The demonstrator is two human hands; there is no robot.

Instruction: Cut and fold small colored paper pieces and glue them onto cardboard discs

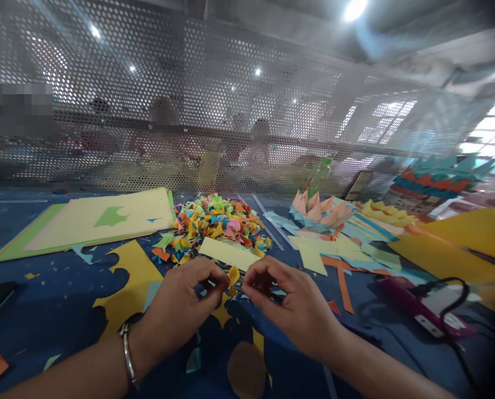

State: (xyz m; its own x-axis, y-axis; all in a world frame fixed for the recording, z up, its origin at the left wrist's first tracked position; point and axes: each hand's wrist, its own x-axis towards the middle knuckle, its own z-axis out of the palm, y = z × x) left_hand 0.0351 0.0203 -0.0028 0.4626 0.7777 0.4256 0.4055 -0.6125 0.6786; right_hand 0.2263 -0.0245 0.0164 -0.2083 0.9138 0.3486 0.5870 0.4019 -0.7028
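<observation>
My left hand, with a silver bangle at its wrist, pinches a small twisted yellow paper piece between thumb and fingertips. Just to its right, my right hand is closed in a pinch; whatever its fingertips hold, if anything, is too small to make out. A pale yellow paper strip lies just beyond both hands. Behind it rises a heap of small folded paper pieces in many colours. A yellow sheet with curved cutouts lies beside my left hand.
Stacked coloured paper sheets lie at the left. Folded pointed paper pieces and a green bottle stand right of the heap. A purple power strip with cables lies at the right. A perforated metal screen runs behind the table.
</observation>
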